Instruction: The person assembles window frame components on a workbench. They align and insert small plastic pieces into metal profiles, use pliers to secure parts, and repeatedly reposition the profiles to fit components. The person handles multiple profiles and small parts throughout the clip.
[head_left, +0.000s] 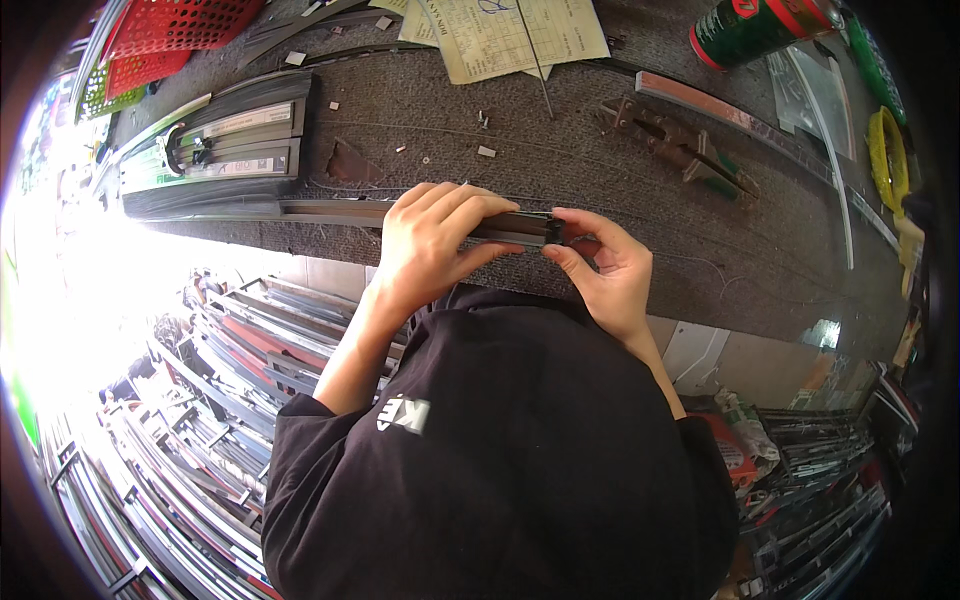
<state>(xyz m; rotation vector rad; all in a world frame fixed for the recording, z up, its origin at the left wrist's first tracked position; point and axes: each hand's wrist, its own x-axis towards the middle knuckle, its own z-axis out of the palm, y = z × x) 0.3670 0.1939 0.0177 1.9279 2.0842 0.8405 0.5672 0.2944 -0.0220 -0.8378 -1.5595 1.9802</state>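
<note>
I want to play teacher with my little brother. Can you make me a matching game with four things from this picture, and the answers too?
Things:
1. left hand
2. papers
3. can
4. right hand

Clues:
A. thumb and fingers at the end of the long dark bar
B. pale yellowish, top middle
C. green and red, top right
D. across the bar, short of its end

Pairs: 1-D, 2-B, 3-C, 4-A

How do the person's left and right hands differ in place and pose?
Place: the left hand grips the dark bar short of its right end; the right hand is at that end.
Direction: the left hand's fingers point right, while the right hand's point left.
Shared: both hands are bare, with thumbs nearer the body.
</note>
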